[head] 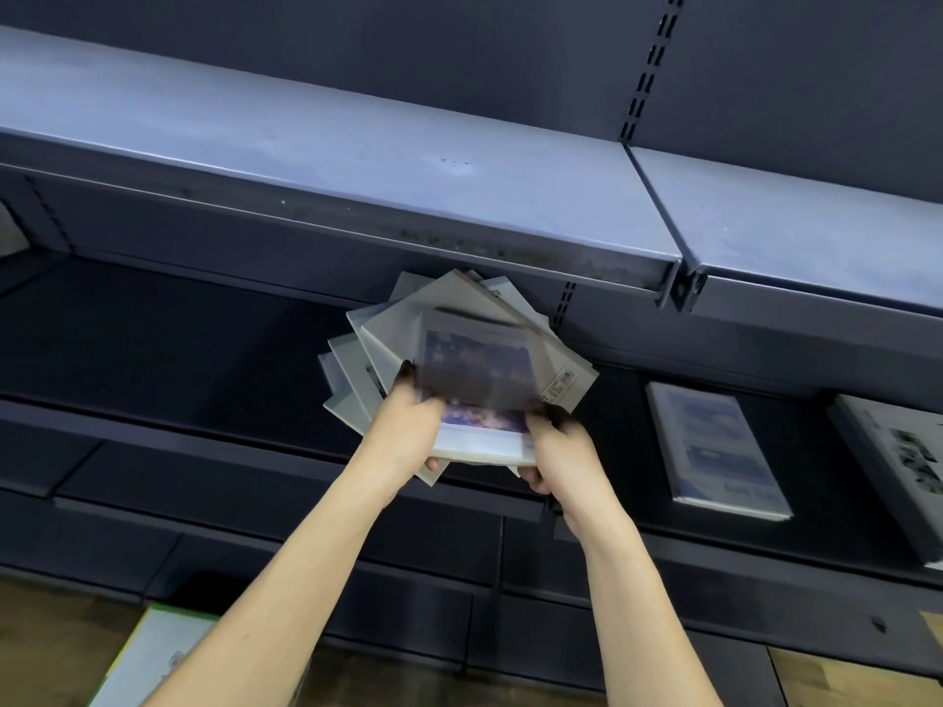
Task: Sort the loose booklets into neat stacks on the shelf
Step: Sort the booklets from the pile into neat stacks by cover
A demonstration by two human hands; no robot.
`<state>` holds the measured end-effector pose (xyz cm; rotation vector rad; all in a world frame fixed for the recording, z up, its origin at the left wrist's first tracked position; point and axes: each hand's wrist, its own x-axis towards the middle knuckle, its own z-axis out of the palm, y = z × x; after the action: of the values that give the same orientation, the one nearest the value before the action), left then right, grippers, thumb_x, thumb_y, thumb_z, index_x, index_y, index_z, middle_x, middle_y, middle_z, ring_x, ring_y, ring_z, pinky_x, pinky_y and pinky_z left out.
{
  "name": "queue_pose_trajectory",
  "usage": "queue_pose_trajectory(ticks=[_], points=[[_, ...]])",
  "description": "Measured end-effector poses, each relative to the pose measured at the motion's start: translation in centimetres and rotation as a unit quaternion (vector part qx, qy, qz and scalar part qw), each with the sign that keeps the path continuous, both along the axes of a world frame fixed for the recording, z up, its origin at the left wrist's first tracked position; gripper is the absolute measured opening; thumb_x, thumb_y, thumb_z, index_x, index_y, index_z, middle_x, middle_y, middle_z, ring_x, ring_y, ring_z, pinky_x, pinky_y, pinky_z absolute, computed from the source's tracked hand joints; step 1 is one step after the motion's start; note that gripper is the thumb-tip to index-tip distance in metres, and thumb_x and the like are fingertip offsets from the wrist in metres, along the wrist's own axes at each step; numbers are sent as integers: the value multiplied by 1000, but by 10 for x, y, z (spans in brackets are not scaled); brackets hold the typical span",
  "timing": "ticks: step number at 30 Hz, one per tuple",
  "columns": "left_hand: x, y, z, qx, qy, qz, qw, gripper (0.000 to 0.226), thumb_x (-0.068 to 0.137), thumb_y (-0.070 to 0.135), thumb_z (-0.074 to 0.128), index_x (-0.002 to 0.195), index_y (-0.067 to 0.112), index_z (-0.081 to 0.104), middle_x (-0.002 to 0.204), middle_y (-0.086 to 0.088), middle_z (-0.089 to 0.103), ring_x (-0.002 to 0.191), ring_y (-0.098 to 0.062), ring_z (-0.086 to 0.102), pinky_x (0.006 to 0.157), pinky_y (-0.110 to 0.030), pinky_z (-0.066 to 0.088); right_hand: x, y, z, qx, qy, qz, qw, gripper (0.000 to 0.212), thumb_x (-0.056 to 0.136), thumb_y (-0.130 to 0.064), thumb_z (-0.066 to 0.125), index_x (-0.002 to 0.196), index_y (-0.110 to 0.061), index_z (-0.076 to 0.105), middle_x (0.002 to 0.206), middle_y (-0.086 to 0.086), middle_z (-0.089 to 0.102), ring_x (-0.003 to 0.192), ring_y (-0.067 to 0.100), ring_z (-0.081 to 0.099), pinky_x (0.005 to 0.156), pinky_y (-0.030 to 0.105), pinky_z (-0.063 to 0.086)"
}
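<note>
Both hands grip a fanned bundle of booklets (459,359) over the dark shelf (204,349): left hand (408,426) at its left edge, right hand (559,454) at its near-right corner. A small corner sticker (564,377) is too blurred to read.

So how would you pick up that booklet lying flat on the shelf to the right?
Take the booklet by its near short edge, coming from the front. It lies flat with that edge toward the shelf's open front, so fingers can slip under and a thumb press on top.
</note>
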<state>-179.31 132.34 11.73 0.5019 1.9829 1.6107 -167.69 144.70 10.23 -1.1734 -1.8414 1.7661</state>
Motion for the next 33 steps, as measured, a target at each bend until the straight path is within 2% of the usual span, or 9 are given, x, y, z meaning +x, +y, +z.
queue_pose_trajectory(ticks=[5,8,11,14,17,21,25,29,33], points=[[-4,-4,-2,3,-28,8,1000,36,95,11,46,126,30,46,122,0,60,94,-24,59,47,-26,44,1,-3,4,31,-34,10,999,34,98,-51,47,110,-22,60,93,6,64,61,19,57,49,23,46],[-6,-5,-3,-7,-21,1,1000,49,92,9,45,136,30,43,130,4,56,113,-22,54,70,-30,50,2,-4,6,75,-29,14,997,28,100,-46,45,115,-26,58,96,1,64,64,19,60,54,29,54],[-4,-2,-3,-33,21,6,999,45,94,14,41,135,34,44,121,8,59,96,-11,54,66,-20,41,5,-7,7,97,-12,34,995,11,103,-40,43,108,-37,52,97,-4,63,72,18,61,67,35,58],[1,1,-4,-42,45,20,998,35,97,16,39,125,36,47,105,13,62,79,-2,52,64,-19,39,8,-4,6,108,-12,42,993,16,102,-41,44,106,-31,56,92,2,65,67,18,61,57,29,54],[9,3,-4,-27,58,34,997,32,97,18,41,119,40,49,105,24,61,93,-2,55,71,-19,40,13,-1,7,92,-2,36,995,23,99,-43,49,107,-25,61,85,5,64,65,17,59,53,24,49],[21,8,-2,-22,78,35,996,33,98,20,40,123,39,50,105,27,61,84,4,54,64,-13,40,25,5,7,87,25,20,996,19,99,-41,49,108,-29,62,88,6,67,67,16,57,50,20,46],[35,19,0,-15,82,30,996,40,100,18,39,136,35,44,99,38,50,105,-3,49,81,-20,34,40,14,7,92,40,16,995,12,99,-40,51,99,-34,61,93,5,69,74,17,61,51,20,48],[51,33,-3,-8,89,22,996,38,100,17,40,135,32,46,112,28,52,114,-4,47,90,-21,31,58,27,3,102,47,7,994,24,99,-40,51,119,-31,61,97,-1,69,78,17,64,52,19,49],[70,48,-6,-12,84,20,996,34,99,16,42,128,33,49,115,23,54,113,-5,47,89,-21,32,78,39,-1,97,42,-4,994,28,100,-40,50,123,-30,61,103,-6,69,87,15,65,53,18,50]])
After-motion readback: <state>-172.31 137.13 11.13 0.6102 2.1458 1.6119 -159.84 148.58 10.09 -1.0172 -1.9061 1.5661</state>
